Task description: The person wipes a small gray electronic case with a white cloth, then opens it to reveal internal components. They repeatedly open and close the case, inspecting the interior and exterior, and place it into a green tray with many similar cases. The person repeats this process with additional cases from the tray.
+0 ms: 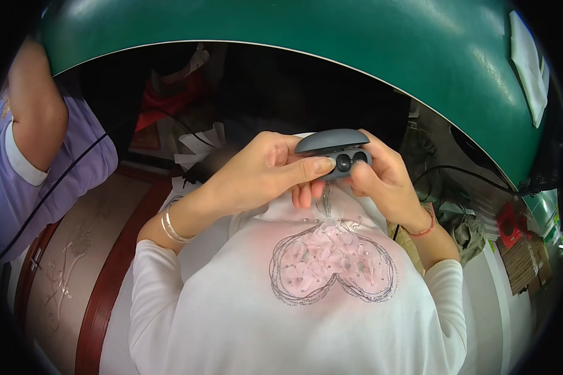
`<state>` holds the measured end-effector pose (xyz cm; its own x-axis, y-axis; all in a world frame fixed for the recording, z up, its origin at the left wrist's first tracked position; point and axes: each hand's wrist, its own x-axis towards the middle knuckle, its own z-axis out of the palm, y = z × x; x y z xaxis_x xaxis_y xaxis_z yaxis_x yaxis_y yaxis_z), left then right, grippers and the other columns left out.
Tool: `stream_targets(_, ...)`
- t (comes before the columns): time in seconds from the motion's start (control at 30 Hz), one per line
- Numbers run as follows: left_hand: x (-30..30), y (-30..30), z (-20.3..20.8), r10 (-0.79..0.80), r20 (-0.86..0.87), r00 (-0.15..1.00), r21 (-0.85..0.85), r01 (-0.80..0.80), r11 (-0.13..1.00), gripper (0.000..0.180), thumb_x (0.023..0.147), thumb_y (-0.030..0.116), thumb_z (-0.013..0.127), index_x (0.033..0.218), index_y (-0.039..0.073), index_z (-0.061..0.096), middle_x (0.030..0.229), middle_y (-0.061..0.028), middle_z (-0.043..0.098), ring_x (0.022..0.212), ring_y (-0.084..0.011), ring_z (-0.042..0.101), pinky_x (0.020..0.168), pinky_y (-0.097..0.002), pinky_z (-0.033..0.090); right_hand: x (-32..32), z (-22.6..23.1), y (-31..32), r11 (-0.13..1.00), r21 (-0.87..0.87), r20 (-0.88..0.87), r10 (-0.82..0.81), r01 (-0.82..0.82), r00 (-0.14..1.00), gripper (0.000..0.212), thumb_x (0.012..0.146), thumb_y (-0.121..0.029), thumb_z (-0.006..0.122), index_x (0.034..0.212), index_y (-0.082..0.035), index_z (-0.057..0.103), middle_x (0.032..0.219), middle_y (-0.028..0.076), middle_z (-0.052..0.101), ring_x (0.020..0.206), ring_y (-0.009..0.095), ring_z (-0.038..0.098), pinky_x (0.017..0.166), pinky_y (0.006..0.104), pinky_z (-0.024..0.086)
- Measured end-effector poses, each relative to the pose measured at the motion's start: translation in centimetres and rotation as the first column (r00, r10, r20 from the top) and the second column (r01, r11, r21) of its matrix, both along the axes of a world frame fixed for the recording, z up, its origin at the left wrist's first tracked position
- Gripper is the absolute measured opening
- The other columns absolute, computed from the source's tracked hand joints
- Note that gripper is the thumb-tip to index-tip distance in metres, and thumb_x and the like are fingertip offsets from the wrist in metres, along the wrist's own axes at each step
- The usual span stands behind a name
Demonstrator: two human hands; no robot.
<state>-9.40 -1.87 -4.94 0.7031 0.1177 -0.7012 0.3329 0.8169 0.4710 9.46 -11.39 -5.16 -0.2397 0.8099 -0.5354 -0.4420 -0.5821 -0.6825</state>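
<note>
Between my two hands, in front of my chest, is a dark grey earbud charging case point(332, 143) with its rounded lid raised. Two black earbuds point(343, 163) show inside it, side by side. My left hand point(279, 167) grips the case from the left, its thumb lying along the front edge by the left earbud. From the right, my right hand point(386, 178) holds the case, fingers behind the lid. Its thumb is bent close to the right earbud; whether it touches the earbud I cannot tell.
A green tabletop point(281, 22) with a pale edge curves across the far side, a folded white cloth point(529, 69) on it at right. Another person's arm point(37, 106) and lilac top are at left. A black cable point(62, 178) crosses there. Cardboard point(525, 262) stands at lower right.
</note>
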Motion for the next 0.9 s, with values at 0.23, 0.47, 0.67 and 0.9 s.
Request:
stream_targets(0.23,-0.3,1.2,3.3,0.008,0.071,0.997,0.04,-0.011,0.999,0.042,0.099,0.036,0.05,0.103,-0.004,0.062,0.078,-0.0089,0.065,0.065,-0.0123,0.063,0.058,-0.0236,0.052,0.0,0.5,-0.8,0.983,0.134,-0.039,-0.121,0.125,0.992,0.04,0.083,-0.014,0.074,0.117,0.001,0.058,0.107,0.007,0.064,0.099,0.013,0.06,0.09,0.0305,0.047)
stream_targets(0.47,-1.0,1.2,3.6,0.101,0.044,0.994,0.157,-0.107,0.982,0.047,0.101,0.039,0.043,0.11,-0.003,0.063,0.081,-0.0103,0.066,0.065,-0.0125,0.06,0.056,-0.0247,0.049,0.0,0.3,-0.9,0.981,0.039,-0.149,-0.181,0.188,0.972,0.041,0.085,-0.021,0.072,0.117,0.001,0.057,0.11,0.009,0.064,0.104,0.016,0.058,0.095,0.0342,0.044)
stream_targets(0.67,-1.2,-0.1,3.0,0.227,0.1,0.969,0.416,-0.247,0.875,0.043,0.102,0.031,0.042,0.113,-0.005,0.062,0.097,-0.0098,0.067,0.085,-0.0122,0.059,0.069,-0.0255,0.049,-0.3,0.4,-1.0,0.975,0.075,-0.086,-0.201,0.207,0.976,0.037,0.086,-0.019,0.072,0.114,0.001,0.059,0.105,0.007,0.064,0.103,0.015,0.058,0.094,0.0329,0.044)
stream_targets(0.9,-1.3,-0.1,2.8,0.243,0.154,0.958,0.583,-0.287,0.76,0.039,0.101,0.026,0.043,0.116,-0.005,0.06,0.111,-0.0146,0.063,0.099,-0.0175,0.057,0.078,-0.0292,0.049,-0.7,0.5,-0.7,0.972,0.138,0.116,-0.207,0.191,0.972,0.029,0.086,-0.015,0.071,0.108,0.001,0.062,0.1,0.006,0.064,0.092,0.013,0.061,0.084,0.0281,0.048)
